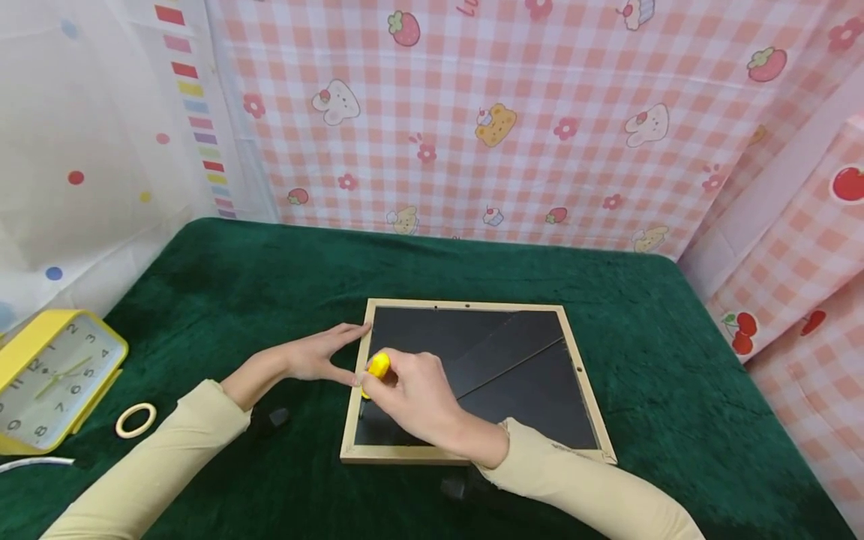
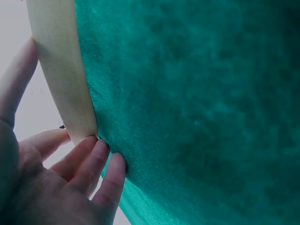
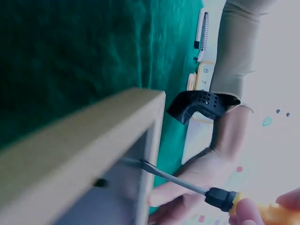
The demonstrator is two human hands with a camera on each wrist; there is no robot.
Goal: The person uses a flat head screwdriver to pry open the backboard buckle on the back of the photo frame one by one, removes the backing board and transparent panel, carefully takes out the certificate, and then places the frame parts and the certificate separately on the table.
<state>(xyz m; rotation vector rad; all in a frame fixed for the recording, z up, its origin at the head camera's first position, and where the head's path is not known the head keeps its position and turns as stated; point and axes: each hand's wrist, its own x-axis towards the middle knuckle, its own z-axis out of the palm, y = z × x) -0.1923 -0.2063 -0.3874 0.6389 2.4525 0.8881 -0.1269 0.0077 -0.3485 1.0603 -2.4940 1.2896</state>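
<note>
Right hand (image 1: 421, 394) grips screwdriver (image 1: 379, 366), nine o'clock on frame (image 1: 398, 454); left hand (image 1: 313, 356), spread, braces edge. Slanted shaft (image 3: 174, 179) could slip, scratch panel (image 1: 513, 405); tip contact unclear.

2 arms (image 1: 580, 472) angled inward, left grip (image 1: 317, 358) spread, fingers (image 1: 347, 331) extended, right grip (image 1: 424, 396) curled

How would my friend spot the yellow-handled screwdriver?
On the green plush cloth lies a black board in a pale wooden frame. At its left side, the right hand grips the metal screwdriver. Its bright yellow handle stands out from pale wood.
</note>
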